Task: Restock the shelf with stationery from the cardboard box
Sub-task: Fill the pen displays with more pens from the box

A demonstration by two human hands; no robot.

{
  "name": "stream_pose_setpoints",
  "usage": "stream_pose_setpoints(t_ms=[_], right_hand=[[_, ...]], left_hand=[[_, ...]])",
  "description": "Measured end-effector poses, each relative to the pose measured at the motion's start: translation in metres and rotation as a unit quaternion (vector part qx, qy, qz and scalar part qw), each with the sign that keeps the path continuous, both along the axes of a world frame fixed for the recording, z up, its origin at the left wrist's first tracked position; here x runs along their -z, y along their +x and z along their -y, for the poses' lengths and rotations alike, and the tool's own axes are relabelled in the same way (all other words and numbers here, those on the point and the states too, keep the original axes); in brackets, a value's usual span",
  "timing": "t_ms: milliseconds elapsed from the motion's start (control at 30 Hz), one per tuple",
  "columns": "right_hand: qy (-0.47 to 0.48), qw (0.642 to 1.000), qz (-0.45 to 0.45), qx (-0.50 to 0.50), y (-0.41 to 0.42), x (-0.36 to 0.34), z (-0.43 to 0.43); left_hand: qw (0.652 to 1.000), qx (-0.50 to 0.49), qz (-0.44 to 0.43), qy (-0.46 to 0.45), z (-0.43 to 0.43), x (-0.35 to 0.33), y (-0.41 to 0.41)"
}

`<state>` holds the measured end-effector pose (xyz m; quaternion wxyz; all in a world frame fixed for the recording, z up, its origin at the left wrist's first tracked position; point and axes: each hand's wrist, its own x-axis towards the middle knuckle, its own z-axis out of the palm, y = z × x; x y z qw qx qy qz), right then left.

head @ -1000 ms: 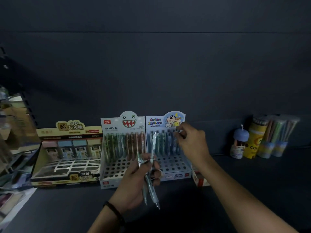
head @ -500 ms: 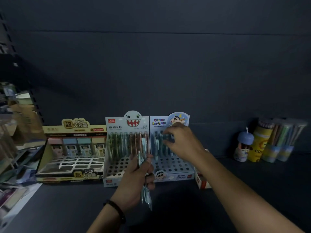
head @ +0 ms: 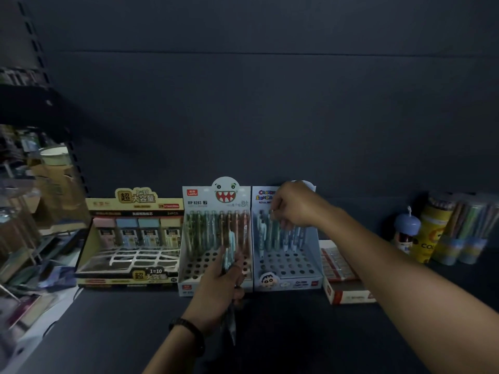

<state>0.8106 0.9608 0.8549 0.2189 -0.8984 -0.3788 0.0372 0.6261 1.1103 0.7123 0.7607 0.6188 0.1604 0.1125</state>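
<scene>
On the dark shelf [head: 283, 336] stand two pen display boxes side by side: a white one with a toothy monster face [head: 216, 238] and a blue cartoon one [head: 286, 265]. My left hand [head: 218, 287] is in front of the white box, closed around a small bundle of pens [head: 229, 325] whose tips point down toward me. My right hand [head: 294, 206] reaches over the back rows of the blue box, fingers pinched on a pen [head: 271, 225] standing among the pens there. The cardboard box is out of view.
A yellow box of pencil-lead cases [head: 129, 238] stands left of the pen boxes. A red-and-white flat box [head: 343, 276] lies to the right, then a small blue-capped bottle [head: 406, 230] and tubes of pencils [head: 459, 228]. Cluttered shelves [head: 27, 211] fill the left edge.
My right hand moved left, then back right and up over the blue box's rear rows. My left hand lowered its pens and shifted in front of the white box.
</scene>
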Motion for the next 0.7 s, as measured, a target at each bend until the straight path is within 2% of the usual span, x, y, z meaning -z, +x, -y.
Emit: stream_pose_setpoints(t_ms=[300,367,567,700], right_hand=[[0.042,0.998,0.050,-0.002,-0.027,-0.061,0.015],[0.064,0.997,0.044,-0.030,-0.044,-0.071,0.015],[0.078,0.989,0.068,-0.109,-0.083,-0.072,-0.023],[0.088,0.988,0.058,-0.109,-0.079,-0.063,-0.059]], left_hand=[[0.999,-0.003,0.035,-0.009,0.000,-0.013,-0.013],[0.998,-0.022,0.058,0.018,-0.006,-0.022,-0.022],[0.985,-0.107,0.081,0.109,-0.036,-0.030,-0.041],[0.983,-0.131,0.079,0.097,-0.053,-0.015,-0.052]])
